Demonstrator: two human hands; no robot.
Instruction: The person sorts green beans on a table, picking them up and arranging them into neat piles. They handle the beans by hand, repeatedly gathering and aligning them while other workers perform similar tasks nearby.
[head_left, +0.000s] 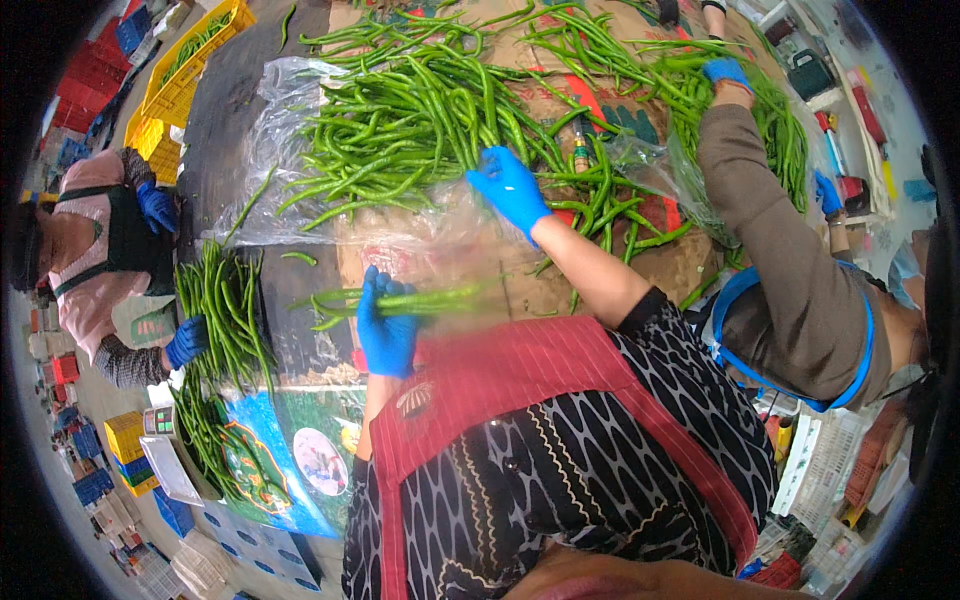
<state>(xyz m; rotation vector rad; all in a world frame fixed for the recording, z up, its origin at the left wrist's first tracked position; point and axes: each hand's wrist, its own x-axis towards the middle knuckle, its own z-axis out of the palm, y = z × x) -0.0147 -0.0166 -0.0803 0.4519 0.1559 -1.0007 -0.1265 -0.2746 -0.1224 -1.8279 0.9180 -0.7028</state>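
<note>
My left hand (388, 322), in a blue glove, is closed around a few long green chili peppers (427, 301) in front of the red apron (510, 360). The far ends of these peppers are blurred. My right hand (511, 189), gloved in blue too, reaches to the near edge of a big heap of green chili peppers (405, 120). Its fingertips are bent against the peppers, and whether they grip any cannot be told. Under the heap lie clear plastic film (277, 112) and flattened cardboard (450, 262).
At the left, a co-worker's gloved hand (187, 341) touches a pepper bundle (225, 307). More peppers (217, 450) lie beside a scale (172, 465). A co-worker's arm (742, 165) reaches over peppers at the right. A yellow crate (180, 82) stands beyond the table's left edge.
</note>
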